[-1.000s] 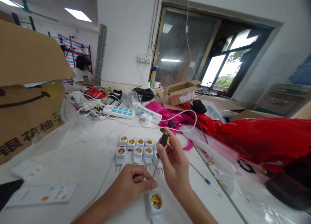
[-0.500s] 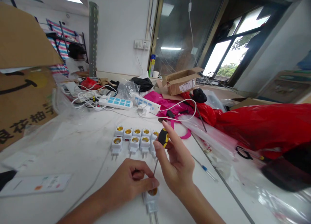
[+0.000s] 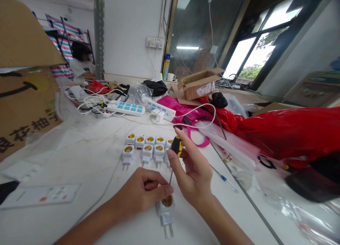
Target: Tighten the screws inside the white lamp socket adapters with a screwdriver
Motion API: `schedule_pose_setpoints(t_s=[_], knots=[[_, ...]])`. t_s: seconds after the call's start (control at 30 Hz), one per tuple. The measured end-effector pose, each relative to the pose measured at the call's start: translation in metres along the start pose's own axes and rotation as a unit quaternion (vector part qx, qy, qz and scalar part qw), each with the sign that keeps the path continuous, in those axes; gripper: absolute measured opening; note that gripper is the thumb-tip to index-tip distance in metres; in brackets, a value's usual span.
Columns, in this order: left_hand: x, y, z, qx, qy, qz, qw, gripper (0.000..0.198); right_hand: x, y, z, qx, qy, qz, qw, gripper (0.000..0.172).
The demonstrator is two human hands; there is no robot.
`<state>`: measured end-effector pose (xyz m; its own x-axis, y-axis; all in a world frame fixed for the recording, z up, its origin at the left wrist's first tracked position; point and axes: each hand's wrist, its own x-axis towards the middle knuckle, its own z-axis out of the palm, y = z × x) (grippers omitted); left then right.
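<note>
My right hand (image 3: pixel 191 167) grips a screwdriver (image 3: pixel 177 146) with a black and yellow handle. Its thin shaft points down, and the tip is hidden behind my left fingers. My left hand (image 3: pixel 148 188) is closed, thumb and forefinger pinched together at the far edge of a white plug-in lamp socket (image 3: pixel 166 211), close around the shaft's lower end. That socket lies on the table with its brass-coloured cup facing up and its two pins toward me. What exactly the left fingertips press on is partly hidden.
Several similar lamp sockets (image 3: pixel 147 151) stand in two rows beyond my hands. Behind them lie white power strips (image 3: pixel 127 108) with tangled cables. A blue-tipped tool (image 3: pixel 223 178) lies right, near red plastic bags (image 3: pixel 289 140). At left are a large carton (image 3: pixel 29 106) and a person (image 3: pixel 81 62) farther back.
The view has shifted slightly, so the lamp socket and its pins show higher in the picture. Both hands keep nearly the same grip, and the screwdriver handle is turned a little.
</note>
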<state>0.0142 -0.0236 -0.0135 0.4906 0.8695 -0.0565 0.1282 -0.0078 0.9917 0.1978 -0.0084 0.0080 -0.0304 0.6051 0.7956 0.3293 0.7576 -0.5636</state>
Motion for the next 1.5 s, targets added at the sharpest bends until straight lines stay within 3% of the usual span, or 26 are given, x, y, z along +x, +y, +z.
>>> schedule_pose_setpoints(t_s=[0.17, 0.4, 0.6, 0.97, 1.5], knots=[[0.000, 0.001, -0.002, -0.017, -0.009, 0.021, 1.000, 0.061, 0.000, 0.002, 0.001, 0.012, 0.003, 0.006, 1.000, 0.068], [-0.003, 0.002, -0.008, 0.018, -0.017, 0.033, 0.999, 0.036, 0.005, 0.002, 0.003, 0.047, 0.052, 0.021, 0.997, 0.058], [-0.001, 0.004, -0.004, 0.032, -0.001, 0.011, 0.999, 0.031, 0.007, 0.004, 0.003, 0.056, 0.074, 0.017, 0.996, 0.057], [-0.001, 0.004, -0.005, 0.039, 0.020, 0.028, 0.999, 0.034, 0.011, 0.001, 0.002, 0.056, 0.059, 0.003, 0.997, 0.055], [0.001, 0.004, -0.016, 0.074, 0.003, 0.089, 0.993, 0.033, 0.008, 0.004, 0.006, 0.046, 0.044, -0.015, 0.998, 0.052]])
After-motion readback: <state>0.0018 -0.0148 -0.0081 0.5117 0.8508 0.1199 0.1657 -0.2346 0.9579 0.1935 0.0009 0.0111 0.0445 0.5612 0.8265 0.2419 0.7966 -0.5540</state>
